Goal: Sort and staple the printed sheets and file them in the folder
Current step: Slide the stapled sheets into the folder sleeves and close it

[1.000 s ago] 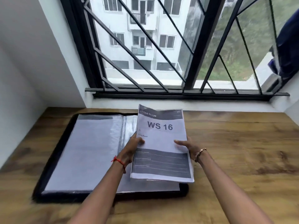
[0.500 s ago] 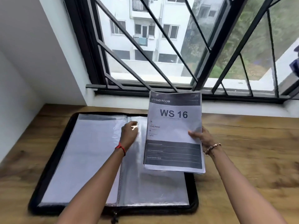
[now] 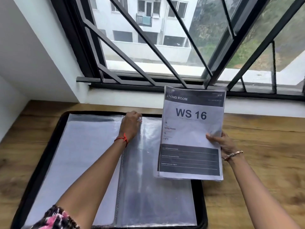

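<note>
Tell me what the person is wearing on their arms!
A thin red thread bracelet circles the left wrist; a beaded bracelet of pale and golden beads circles the right wrist. A pink, black and white patterned fabric sleeve shows on the left upper arm. Forearms are bare.

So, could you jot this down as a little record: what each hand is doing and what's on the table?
Setting: wooden table below a barred window
Folder: black, open flat on the table
Left hand: fingers curled at the top edge of a clear sleeve, seemingly pinching it
Right hand: holds the printed sheets by their right edge, above the folder's right side
Top sheet: reads LIVING ROOM, WS 16
Filing: sheets not yet in a sleeve
</note>
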Demonstrator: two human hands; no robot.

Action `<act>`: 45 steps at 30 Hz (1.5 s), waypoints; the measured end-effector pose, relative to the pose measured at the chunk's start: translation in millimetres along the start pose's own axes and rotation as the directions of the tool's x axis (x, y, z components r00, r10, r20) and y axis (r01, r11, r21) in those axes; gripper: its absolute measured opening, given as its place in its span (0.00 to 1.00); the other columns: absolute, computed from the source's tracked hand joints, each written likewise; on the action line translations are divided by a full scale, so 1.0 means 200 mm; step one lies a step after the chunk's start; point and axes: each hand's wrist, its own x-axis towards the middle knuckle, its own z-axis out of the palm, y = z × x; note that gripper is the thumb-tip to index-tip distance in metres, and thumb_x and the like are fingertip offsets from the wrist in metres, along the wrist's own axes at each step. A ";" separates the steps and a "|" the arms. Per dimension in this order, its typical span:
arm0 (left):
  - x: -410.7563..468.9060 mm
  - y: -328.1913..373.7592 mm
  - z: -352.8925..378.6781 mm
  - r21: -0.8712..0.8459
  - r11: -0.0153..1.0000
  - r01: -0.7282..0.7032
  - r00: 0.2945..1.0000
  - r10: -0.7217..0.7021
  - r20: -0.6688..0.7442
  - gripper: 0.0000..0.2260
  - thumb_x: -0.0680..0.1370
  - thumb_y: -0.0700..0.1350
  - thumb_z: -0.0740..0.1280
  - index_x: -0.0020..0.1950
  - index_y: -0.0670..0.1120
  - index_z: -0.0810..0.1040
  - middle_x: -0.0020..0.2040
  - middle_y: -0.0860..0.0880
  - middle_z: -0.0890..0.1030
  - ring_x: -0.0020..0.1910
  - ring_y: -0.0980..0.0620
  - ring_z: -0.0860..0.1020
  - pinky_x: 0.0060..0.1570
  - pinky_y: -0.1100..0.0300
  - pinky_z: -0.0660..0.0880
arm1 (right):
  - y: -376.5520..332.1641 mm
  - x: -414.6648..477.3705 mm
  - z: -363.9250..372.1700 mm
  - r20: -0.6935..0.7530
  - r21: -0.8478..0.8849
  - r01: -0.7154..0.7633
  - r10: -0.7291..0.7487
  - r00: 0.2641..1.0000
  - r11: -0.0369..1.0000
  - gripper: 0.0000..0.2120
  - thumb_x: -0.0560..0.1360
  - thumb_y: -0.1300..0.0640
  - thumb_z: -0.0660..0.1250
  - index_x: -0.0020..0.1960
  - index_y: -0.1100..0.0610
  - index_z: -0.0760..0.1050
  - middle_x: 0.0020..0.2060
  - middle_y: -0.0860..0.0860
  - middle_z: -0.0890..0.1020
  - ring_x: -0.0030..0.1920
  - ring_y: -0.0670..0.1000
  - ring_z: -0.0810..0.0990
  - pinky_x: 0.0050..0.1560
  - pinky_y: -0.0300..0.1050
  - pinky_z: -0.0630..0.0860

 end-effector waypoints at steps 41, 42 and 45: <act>-0.11 -0.12 0.01 -0.092 0.986 -0.139 0.951 0.107 -0.290 0.04 0.66 0.39 0.75 0.36 0.46 0.81 0.43 0.49 0.81 0.44 0.45 0.74 0.41 0.48 0.73 | -0.58 0.38 0.83 0.238 -0.609 0.615 -0.624 0.744 0.501 0.16 0.71 0.70 0.68 0.40 0.48 0.75 0.30 0.35 0.78 0.33 0.34 0.75 0.33 0.27 0.72; -0.11 -0.12 0.01 -0.091 0.985 -0.145 0.949 0.112 -0.296 0.04 0.66 0.40 0.75 0.37 0.46 0.82 0.43 0.48 0.81 0.45 0.46 0.73 0.42 0.49 0.73 | -0.57 0.39 0.85 0.248 -0.617 0.614 -0.618 0.746 0.493 0.13 0.71 0.70 0.68 0.42 0.51 0.75 0.33 0.38 0.79 0.35 0.37 0.76 0.34 0.28 0.73; -0.10 -0.11 0.03 -0.094 0.983 -0.157 0.946 0.122 -0.301 0.02 0.67 0.43 0.71 0.38 0.46 0.82 0.46 0.48 0.80 0.47 0.50 0.68 0.42 0.51 0.72 | -0.55 0.40 0.87 0.272 -0.639 0.614 -0.611 0.744 0.463 0.12 0.72 0.69 0.68 0.52 0.57 0.76 0.43 0.53 0.76 0.41 0.48 0.75 0.37 0.31 0.76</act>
